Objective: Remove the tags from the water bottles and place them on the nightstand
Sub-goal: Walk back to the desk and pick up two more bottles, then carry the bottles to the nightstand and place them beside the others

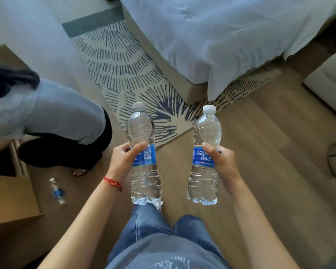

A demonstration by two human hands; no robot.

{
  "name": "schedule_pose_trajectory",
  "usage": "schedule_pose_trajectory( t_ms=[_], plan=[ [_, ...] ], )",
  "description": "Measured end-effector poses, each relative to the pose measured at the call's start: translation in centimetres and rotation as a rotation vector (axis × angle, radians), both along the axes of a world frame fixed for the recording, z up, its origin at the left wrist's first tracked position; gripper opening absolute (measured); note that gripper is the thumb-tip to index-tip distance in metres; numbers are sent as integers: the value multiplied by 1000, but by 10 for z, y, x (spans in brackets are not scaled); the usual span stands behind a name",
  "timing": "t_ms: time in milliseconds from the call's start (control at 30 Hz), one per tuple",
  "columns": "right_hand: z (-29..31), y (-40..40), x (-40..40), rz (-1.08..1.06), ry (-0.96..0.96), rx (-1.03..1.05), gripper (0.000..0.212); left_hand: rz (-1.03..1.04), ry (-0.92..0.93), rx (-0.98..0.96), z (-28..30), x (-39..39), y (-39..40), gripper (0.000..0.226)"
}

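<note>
Gripping one water bottle (144,152) at its blue label, the left hand (124,160) holds it upright over the floor; the right hand (221,162) clasps a second bottle (205,152) likewise (caps on both), well apart.

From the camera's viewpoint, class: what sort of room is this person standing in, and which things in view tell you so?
Probably a hotel bedroom: a bed with white bedding, a patterned rug on wood flooring, and wooden bedside furniture at the left.
</note>
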State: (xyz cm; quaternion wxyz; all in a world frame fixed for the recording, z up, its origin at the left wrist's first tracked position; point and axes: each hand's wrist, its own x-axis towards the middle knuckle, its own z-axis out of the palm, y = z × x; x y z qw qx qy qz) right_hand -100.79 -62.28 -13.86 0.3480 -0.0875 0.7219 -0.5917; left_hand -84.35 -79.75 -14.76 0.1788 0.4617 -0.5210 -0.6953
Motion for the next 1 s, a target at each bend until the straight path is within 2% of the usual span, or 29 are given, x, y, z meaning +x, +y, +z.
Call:
schedule_pose_trajectory(
  t_ms=[100, 267, 433, 500, 700, 933, 1000],
  plan=[
    [0, -39, -25, -7, 16, 0, 27, -2, -13, -24, 4, -24, -42, 49],
    [-1, -100, -75, 6, 37, -9, 21, 3, -20, -34, -1, -67, -98, 41],
    [-9, -168, -144, 77, 51, -28, 14, 4, -7, -39, -10, -124, -155, 45],
    [-11, -192, -168, 112, 61, -25, 16, 2, -11, -64, -11, -145, -175, 41],
    [1, -279, -260, 235, 26, -38, 32, 160, 16, -75, 0, -227, -238, 29],
    [7, -368, -332, 334, 34, -11, 29, 238, 9, -58, 2, -281, -315, 40],
    [3, -399, -347, 354, 33, 10, 22, 264, -13, -58, -5, -293, -345, 45]
  ],
)
